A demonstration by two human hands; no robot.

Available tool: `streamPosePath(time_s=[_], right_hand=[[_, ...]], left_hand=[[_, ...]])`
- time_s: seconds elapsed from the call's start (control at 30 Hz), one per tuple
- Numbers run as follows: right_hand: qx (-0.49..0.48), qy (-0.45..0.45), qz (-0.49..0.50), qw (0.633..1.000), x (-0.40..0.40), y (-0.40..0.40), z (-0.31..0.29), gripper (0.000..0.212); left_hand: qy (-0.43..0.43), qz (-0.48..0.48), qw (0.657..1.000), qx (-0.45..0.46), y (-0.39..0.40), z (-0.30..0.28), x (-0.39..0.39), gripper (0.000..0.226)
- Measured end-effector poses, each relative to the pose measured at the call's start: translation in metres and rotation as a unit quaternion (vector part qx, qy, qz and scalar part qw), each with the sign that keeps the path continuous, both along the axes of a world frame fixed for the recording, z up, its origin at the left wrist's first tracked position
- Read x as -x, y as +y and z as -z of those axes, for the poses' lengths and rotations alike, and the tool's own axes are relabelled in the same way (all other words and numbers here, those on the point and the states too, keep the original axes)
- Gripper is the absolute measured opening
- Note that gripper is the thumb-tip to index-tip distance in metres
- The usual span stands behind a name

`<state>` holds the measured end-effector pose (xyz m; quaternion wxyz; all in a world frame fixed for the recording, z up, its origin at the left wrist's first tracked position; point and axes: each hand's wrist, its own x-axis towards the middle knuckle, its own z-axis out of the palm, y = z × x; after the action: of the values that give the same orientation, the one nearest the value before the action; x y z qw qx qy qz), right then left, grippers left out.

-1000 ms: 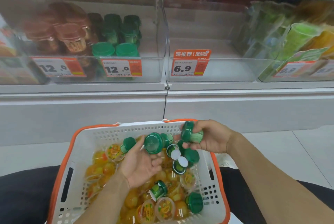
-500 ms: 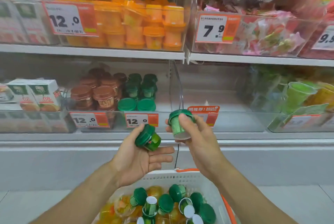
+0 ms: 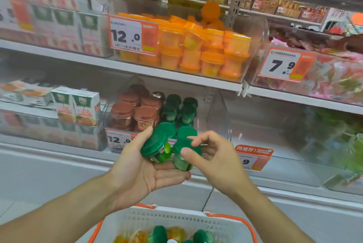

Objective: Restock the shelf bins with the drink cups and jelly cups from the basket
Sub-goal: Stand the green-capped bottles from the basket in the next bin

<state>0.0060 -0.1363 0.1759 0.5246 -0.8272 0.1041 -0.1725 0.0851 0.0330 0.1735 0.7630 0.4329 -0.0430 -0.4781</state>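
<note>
Cups look light, stiff plastic w/ smooth sides, prob. slippery; the wide lid is the best hold. Left hand (image 3: pixel 137 174) lies flat, palm up, first drink cup (image 3: pixel 155 148) tilted on it. Right hand (image 3: pixel 216 158) pinches second drink cup (image 3: pixel 181 161) at its 3 o'clock. Shelf bin (image 3: pixel 218 117) at 12, basket (image 3: pixel 176 221) at 6.

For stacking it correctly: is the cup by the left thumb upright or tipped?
Tipped: the cup leans in the left hand, its lid facing the thumb.
</note>
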Motion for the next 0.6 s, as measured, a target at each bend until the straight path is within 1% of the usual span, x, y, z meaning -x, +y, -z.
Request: streamPosePath(time_s=[0.07,0.13,0.2,0.23,0.27,0.33,0.43,0.6], right_hand=[[0.003,0.013,-0.002,1.0,-0.01,-0.005,-0.009,0.032],[-0.016,-0.019,0.017,1.0,-0.024,-0.008,-0.02,0.035],[-0.103,-0.058,0.068,0.991,-0.046,-0.009,-0.027,0.036],[-0.146,-0.062,0.09,0.983,-0.06,-0.01,-0.028,0.037],[-0.163,-0.056,0.108,0.979,-0.076,-0.011,-0.028,0.038],[-0.113,-0.03,0.131,0.984,-0.108,-0.013,-0.024,0.046],[-0.015,0.026,0.143,0.989,-0.142,-0.01,-0.019,0.055],[0.085,0.099,0.159,0.979,-0.174,-0.008,-0.007,0.044]], left_hand=[[-0.004,-0.014,1.0,0.0,0.001,-0.003,-0.003,0.063],[-0.009,-0.043,0.999,-0.007,0.0,-0.005,-0.006,0.064],[-0.005,-0.071,0.997,-0.044,-0.003,-0.003,-0.009,0.065],[0.0,-0.077,0.994,-0.072,-0.005,-0.001,-0.009,0.064],[0.004,-0.077,0.992,-0.102,-0.007,0.002,-0.008,0.064],[0.013,-0.066,0.988,-0.141,-0.01,0.007,-0.005,0.068],[0.022,-0.045,0.989,-0.143,-0.012,0.01,0.0,0.069],[-0.005,-0.039,0.991,-0.129,-0.008,0.008,-0.007,0.067]])
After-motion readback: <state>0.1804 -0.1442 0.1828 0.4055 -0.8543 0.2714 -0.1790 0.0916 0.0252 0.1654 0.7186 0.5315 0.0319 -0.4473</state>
